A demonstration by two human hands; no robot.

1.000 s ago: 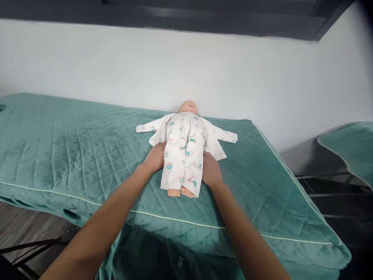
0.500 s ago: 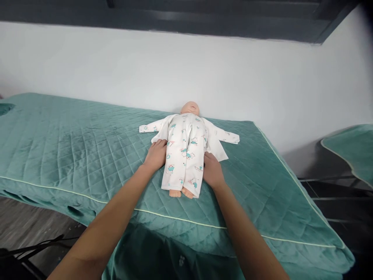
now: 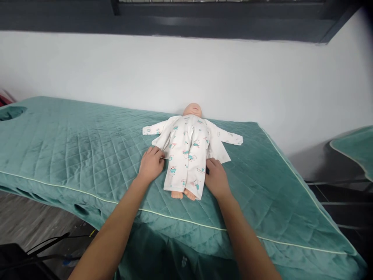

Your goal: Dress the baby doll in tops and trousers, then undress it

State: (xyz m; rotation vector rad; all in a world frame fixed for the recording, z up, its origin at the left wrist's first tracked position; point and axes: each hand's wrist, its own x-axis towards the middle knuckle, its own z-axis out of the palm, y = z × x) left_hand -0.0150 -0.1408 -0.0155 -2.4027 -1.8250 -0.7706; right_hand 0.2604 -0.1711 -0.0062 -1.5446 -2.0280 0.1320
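Observation:
A baby doll (image 3: 192, 110) lies on its back, its bare feet (image 3: 183, 194) showing at the near end. White printed trousers (image 3: 186, 163) lie over its front up to the chest. Beneath them is a white baby shirt (image 3: 220, 149) with both sleeves spread wide. My left hand (image 3: 151, 165) is closed at the shirt's left lower edge, thumb and fingers pinching the hem. On the other side, my right hand (image 3: 217, 177) has its fingers curled at the shirt's right hem, beside the trouser leg; its fingertips are partly hidden.
A green quilted cover (image 3: 96, 155) with pale piping lies over the bed under the doll. Behind it rises a white wall (image 3: 131, 70) below a dark ledge (image 3: 204, 19). Another green-covered surface (image 3: 357, 147) stands at the right, and dark cables (image 3: 49, 245) hang at lower left.
My left hand has moved down and outward, drawing the shirt's left hem out from the trousers. My right hand has slid slightly toward me. The whole view has shifted a little.

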